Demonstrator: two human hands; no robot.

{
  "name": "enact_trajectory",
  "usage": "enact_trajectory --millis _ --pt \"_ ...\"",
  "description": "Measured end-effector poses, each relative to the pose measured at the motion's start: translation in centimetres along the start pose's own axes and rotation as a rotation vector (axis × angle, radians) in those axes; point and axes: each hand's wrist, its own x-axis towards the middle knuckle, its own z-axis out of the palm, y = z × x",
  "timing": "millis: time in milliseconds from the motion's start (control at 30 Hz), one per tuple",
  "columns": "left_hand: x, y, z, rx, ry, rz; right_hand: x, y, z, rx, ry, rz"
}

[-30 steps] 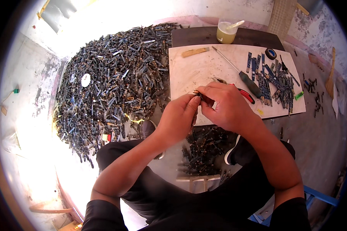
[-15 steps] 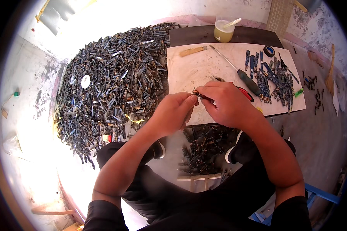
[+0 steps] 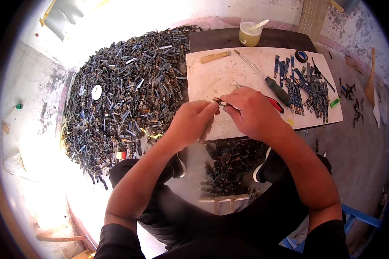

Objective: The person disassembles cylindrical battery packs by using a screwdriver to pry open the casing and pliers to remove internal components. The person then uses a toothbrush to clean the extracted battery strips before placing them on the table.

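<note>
In front of me, over the near edge of the pale board (image 3: pixel 212 82), both hands meet at a small dark piece (image 3: pixel 217 101) with an orange-brown spot. My left hand (image 3: pixel 190 121) pinches it between thumb and fingers, its other fingers curled. From the other side, my right hand (image 3: pixel 256 113) is closed at the same piece, fingertips pinched near a shiny bit of it; its exact kind is too small to tell. Partly hidden behind my right hand lies a red-handled tool (image 3: pixel 275 105). A screwdriver (image 3: pixel 277 90) with a dark handle rests beyond it.
Dark narrow strips (image 3: pixel 296 93) lie on the board's right side, by a tape roll (image 3: pixel 301 56) and a green item (image 3: pixel 335 102). A cup of yellowish liquid (image 3: pixel 250 36) stands behind. A large heap of dark strips (image 3: pixel 125 95) covers the left floor; a smaller pile (image 3: pixel 229 168) lies between my feet.
Both hands have shifted slightly; the fingertips of my right hand have drawn up a little and the small piece has turned between them. More of its orange-brown part shows.
</note>
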Motion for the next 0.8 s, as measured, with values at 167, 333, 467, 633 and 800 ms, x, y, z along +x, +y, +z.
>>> enact_trajectory --millis 167,333,467,633,800 --pt "0.4 -0.4 0.1 -0.132 0.125 0.058 0.4 -0.9 0.3 -0.106 0.165 0.061" --pt "0.6 -1.1 0.4 -0.129 0.207 0.110 0.1 -1.6 0.5 -0.132 0.165 0.074" --pt "0.8 -1.7 0.4 -0.006 0.324 0.161 -0.1 -2.5 0.8 -0.068 0.184 0.141" --pt "1.1 -2.2 1.9 0.059 0.475 0.261 -1.0 -4.0 2.4 -0.065 0.196 0.137" --pt "0.9 -2.5 3.3 0.157 0.569 0.349 -1.8 -5.1 4.1 0.193 0.256 0.201"
